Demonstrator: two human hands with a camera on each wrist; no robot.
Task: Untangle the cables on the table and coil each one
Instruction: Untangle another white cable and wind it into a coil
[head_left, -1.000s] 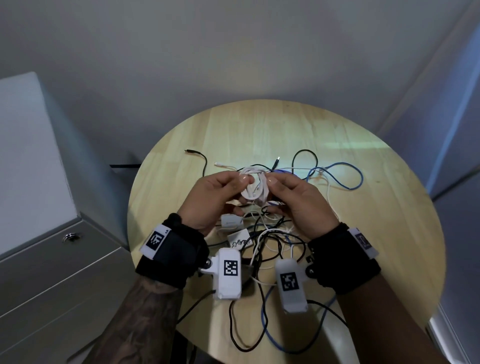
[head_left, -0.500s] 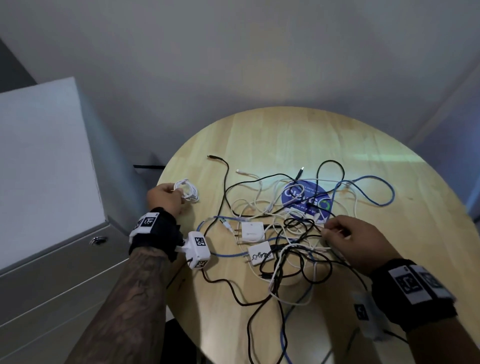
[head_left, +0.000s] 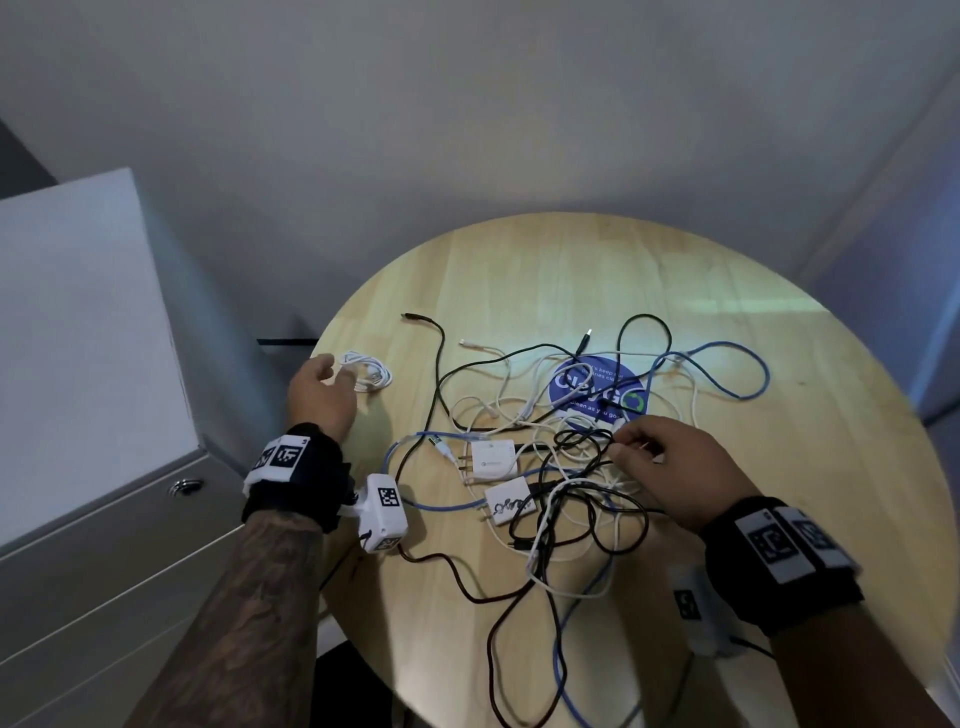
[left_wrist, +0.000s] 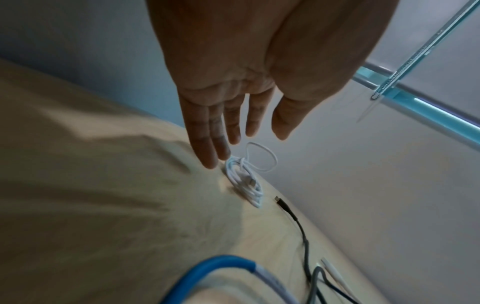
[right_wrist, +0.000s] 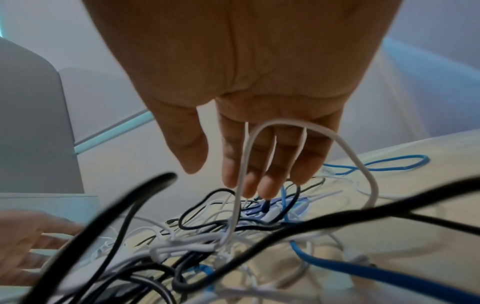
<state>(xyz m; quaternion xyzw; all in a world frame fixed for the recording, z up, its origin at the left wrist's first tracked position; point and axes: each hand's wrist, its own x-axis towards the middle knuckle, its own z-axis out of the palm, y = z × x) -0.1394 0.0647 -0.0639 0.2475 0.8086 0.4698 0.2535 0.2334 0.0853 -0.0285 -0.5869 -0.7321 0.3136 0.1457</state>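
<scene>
A coiled white cable (head_left: 366, 375) (left_wrist: 244, 185) lies on the round wooden table (head_left: 571, 270) near its left edge. My left hand (head_left: 324, 387) (left_wrist: 233, 131) hovers just over it with straight fingers and holds nothing. A tangle of black, white and blue cables (head_left: 561, 467) (right_wrist: 221, 236) fills the middle, with two white chargers (head_left: 493, 460) inside it. Into its right side reaches my right hand (head_left: 623, 449) (right_wrist: 249, 164), fingers extended among the strands and thumb apart. A white loop (right_wrist: 306, 127) stands in front of those fingers.
A blue cable (head_left: 727, 374) loops out to the far right, and a black cable end (head_left: 415, 317) lies at the far left. A blue round sticker (head_left: 597, 387) sits under the tangle. A grey cabinet (head_left: 78, 364) stands left of the table.
The white coil, held in both hands over the middle, went left in my left hand and now lies released on the table. My right hand dropped to the tangle.
</scene>
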